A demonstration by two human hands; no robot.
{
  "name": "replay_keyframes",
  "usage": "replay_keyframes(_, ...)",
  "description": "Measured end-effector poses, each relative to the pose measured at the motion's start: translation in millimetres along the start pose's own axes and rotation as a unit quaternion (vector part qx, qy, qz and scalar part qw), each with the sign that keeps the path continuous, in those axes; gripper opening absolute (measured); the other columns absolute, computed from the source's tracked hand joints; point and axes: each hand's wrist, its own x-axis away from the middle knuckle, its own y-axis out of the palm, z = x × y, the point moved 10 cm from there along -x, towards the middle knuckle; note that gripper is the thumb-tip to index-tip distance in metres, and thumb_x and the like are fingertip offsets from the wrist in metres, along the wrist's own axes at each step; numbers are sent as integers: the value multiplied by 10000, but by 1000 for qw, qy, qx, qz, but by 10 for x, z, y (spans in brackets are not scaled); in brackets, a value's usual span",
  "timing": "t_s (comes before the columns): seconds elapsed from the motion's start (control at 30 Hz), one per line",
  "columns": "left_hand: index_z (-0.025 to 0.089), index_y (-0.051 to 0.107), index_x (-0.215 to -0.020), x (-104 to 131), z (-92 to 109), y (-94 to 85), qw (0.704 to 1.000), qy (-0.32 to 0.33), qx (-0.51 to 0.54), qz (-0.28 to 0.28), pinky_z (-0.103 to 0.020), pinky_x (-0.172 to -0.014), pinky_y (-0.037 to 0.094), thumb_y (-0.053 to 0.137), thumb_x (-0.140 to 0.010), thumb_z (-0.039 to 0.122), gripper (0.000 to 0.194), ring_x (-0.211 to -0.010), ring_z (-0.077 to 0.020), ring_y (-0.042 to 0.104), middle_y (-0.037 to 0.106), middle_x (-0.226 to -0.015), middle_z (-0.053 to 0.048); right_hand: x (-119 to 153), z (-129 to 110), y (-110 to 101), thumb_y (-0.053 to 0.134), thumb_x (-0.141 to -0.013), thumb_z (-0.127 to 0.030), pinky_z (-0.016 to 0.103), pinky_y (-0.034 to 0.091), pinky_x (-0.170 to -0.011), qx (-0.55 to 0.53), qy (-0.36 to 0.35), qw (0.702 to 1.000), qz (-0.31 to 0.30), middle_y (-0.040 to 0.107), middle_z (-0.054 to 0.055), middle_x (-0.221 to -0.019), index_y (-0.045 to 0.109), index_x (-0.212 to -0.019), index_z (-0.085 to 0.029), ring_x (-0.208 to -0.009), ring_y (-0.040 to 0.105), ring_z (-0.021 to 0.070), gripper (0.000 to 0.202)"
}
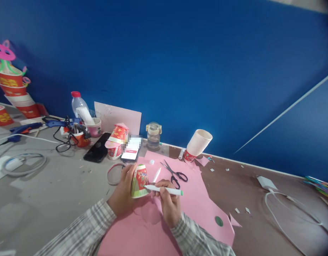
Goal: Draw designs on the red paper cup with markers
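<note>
My left hand point(123, 193) is wrapped round a paper cup point(140, 179) with a red printed panel and green colouring, tilted with its wide rim down. In my right hand point(168, 204) is a white marker point(169, 191) with a green end, its tip at the cup's printed side. Both hands are above a large sheet of pink paper point(190, 209). Black-handled scissors point(175, 174) lie on that sheet, beyond my right hand. Near them are a white pen-like piece point(156, 175) and a small white cap point(151, 162).
Behind stand a decorated red cup point(118, 137), a phone with a lit screen point(131, 148), a lidded jar point(153, 136) and stacked paper cups point(198, 144). Left are a black phone point(97, 147), blue glue guns point(25, 128) and cables. A white charger point(267, 183) lies right. A blue wall point(179, 71) closes the back.
</note>
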Motion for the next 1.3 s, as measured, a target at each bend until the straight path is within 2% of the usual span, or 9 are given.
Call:
replay_keyframes(0.33,189,156,-1298,9,-41,21,1000,-4,-1,-1,-518,-926,413,726,-508,574,1048,-1112,-324,399,390,-1178,-137,13,36,-8,605,-764,-353,328,490,-538,1,10,1000,-1,612,7,-565,674,-767,-192,-538,601,219,175)
replay_keyframes(0.5,190,171,-1294,20,-62,2,1000,-6,2,10,-520,-947,388,740,-470,586,1077,-1127,-337,388,382,-1205,-139,-66,-1,-153,546,-783,-434,367,509,-551,-23,-15,997,71,618,-3,-557,624,-984,-215,-554,616,239,308)
replay_keyframes(0.6,193,169,-1298,30,-96,3,1000,-18,8,6,-535,-943,382,738,-457,591,1091,-1139,-354,376,366,-1227,-143,-90,-59,-195,518,-795,-442,385,511,-582,18,-31,995,97,618,-12,-536,581,-1060,-204,-536,617,233,362)
replay_keyframes(0.73,203,161,-1304,43,-117,16,1000,-22,16,1,-532,-938,389,741,-475,563,1074,-1139,-353,382,371,-1233,-140,-71,-119,-97,549,-778,-404,374,516,-578,115,-33,991,67,636,5,-581,620,-974,-195,-581,618,242,296)
replay_keyframes(0.87,200,176,-1301,47,-131,12,999,-34,21,2,-534,-937,396,749,-460,555,1077,-1137,-355,385,369,-1236,-139,-21,-232,44,530,-794,-259,346,511,-582,171,-79,982,24,619,19,-721,609,-992,-227,-628,611,228,215)
replay_keyframes(1.03,198,178,-1303,48,-117,-10,998,-50,41,4,-563,-943,384,738,-499,529,1034,-1149,-349,372,368,-1242,-139,22,-324,195,488,-769,-92,347,489,-634,257,-132,957,-33,579,25,-794,561,-1071,-262,-679,584,232,354)
replay_keyframes(1.13,243,172,-1301,66,-149,-40,995,-76,60,19,-563,-924,410,747,-474,534,1049,-1145,-339,385,382,-1254,-111,49,-360,259,477,-731,-38,366,477,-658,285,-160,943,-65,567,22,-799,531,-1115,-278,-688,571,241,456)
replay_keyframes(1.23,280,163,-1297,83,-180,-37,992,-88,93,20,-554,-903,437,756,-433,555,1084,-1132,-339,411,375,-1276,-91,60,-358,287,510,-669,-2,390,472,-700,287,-164,940,-85,570,23,-818,521,-1141,-292,-726,573,262,554)
replay_keyframes(1.3,276,158,-1298,83,-180,-14,989,-81,121,7,-554,-894,446,735,-461,564,1057,-1121,-343,429,374,-1283,-100,64,-361,297,520,-656,8,392,475,-708,279,-164,942,-91,586,30,-836,533,-1140,-293,-744,581,272,570)
